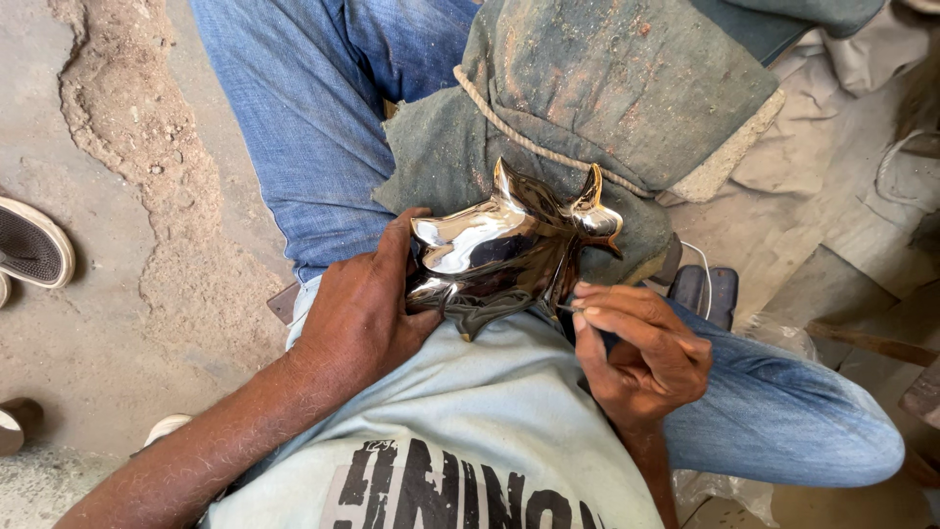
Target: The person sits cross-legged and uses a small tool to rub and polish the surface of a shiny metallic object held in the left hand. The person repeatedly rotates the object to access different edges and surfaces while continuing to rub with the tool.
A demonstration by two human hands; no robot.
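A shiny polished metal animal figure (509,250) with two pointed horns rests against my lap and a dirty grey-green cloth (607,88). My left hand (357,313) grips the figure's left side, thumb over its top. My right hand (641,348) sits at the figure's lower right edge, fingers pinched on a thin small tool (566,308) whose tip touches the metal. Most of the tool is hidden in my fingers.
I sit with legs in blue jeans (313,118) and a light blue shirt (470,411). A rope (529,142) crosses the cloth. A shoe (31,243) lies at the left on the sandy concrete floor (127,196). Grey sacking (842,196) lies at the right.
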